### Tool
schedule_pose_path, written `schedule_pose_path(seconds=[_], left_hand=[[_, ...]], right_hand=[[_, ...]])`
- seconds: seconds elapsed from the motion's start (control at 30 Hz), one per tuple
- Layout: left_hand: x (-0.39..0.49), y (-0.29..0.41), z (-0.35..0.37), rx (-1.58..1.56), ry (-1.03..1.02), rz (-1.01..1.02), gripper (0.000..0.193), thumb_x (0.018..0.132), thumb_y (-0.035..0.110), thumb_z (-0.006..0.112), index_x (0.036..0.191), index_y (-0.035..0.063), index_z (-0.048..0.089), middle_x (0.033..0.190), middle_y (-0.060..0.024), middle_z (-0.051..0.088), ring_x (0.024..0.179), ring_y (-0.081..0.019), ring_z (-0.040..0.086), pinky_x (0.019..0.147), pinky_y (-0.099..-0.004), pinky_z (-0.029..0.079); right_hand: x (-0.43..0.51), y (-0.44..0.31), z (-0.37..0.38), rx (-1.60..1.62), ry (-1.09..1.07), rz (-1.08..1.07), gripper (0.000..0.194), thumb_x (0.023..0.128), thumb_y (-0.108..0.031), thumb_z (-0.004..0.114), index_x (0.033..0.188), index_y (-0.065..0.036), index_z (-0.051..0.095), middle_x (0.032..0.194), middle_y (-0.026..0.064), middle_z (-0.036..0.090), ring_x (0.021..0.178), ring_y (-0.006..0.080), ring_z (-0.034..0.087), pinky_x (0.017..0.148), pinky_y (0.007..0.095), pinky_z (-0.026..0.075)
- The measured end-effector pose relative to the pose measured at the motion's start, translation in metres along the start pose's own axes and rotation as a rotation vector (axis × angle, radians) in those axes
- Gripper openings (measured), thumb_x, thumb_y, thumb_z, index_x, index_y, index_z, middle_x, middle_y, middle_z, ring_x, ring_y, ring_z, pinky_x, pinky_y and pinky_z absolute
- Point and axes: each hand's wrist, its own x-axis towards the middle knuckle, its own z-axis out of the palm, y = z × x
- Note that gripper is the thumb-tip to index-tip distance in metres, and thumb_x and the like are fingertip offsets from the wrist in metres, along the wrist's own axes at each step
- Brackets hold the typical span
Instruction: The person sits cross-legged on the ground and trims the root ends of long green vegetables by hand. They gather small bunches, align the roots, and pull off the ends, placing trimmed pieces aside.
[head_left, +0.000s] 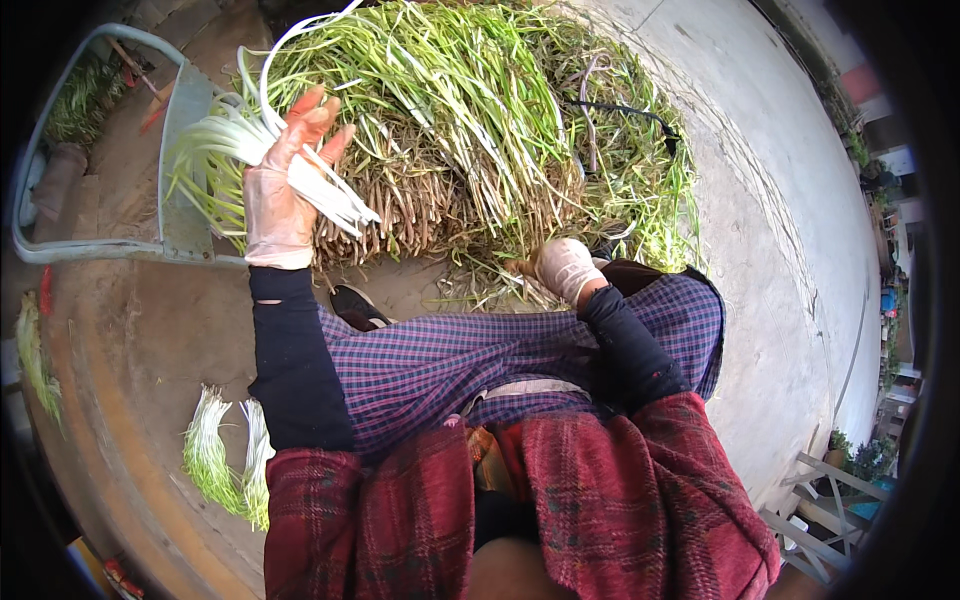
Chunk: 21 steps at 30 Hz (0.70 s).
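Observation:
My left hand, in a pale thin glove, is raised at the left with a bunch of white-stemmed green stalks lying across the palm under the thumb. The cleaned white ends point right and the leaves droop left. My right hand, also gloved, is low by my knee, its fingers curled near loose trimmings. Whether they pinch anything cannot be made out. In front of both hands lies a big heap of leafy stalks, brown root ends towards me.
A grey-blue metal frame stands on the left. Cleaned bundles lie on the ground at lower left, and another bunch is by the far-left edge. A dark strap lies on the heap. Concrete extends right, towards a metal rack.

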Motion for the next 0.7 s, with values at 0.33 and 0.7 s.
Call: schedule_pose_path(seconds=[0.33,0.7], left_hand=[[-0.020,-0.093,0.009,0.068,0.210,-0.716,0.020,0.089,0.024,0.072,0.096,0.0054,0.073,0.060,0.0070,0.052,0.042,-0.0032,0.037,0.043,-0.0216,0.032],[-0.054,-0.106,0.024,0.274,-0.011,-0.720,0.020,0.092,0.022,0.070,0.089,0.0027,0.073,0.056,0.0010,0.056,0.041,-0.0077,0.045,0.040,-0.0243,0.036]], right_hand=[[0.078,-0.025,-0.043,0.359,0.938,-0.080,0.011,0.081,-0.017,0.068,0.074,-0.009,0.070,0.074,0.0128,0.065,0.070,0.0309,0.065,0.065,0.0402,0.053],[-0.026,-0.087,-0.044,0.959,0.132,-0.176,0.038,0.084,-0.033,0.079,0.106,-0.003,0.068,0.087,0.0049,0.069,0.078,0.0139,0.064,0.070,0.0271,0.051]])
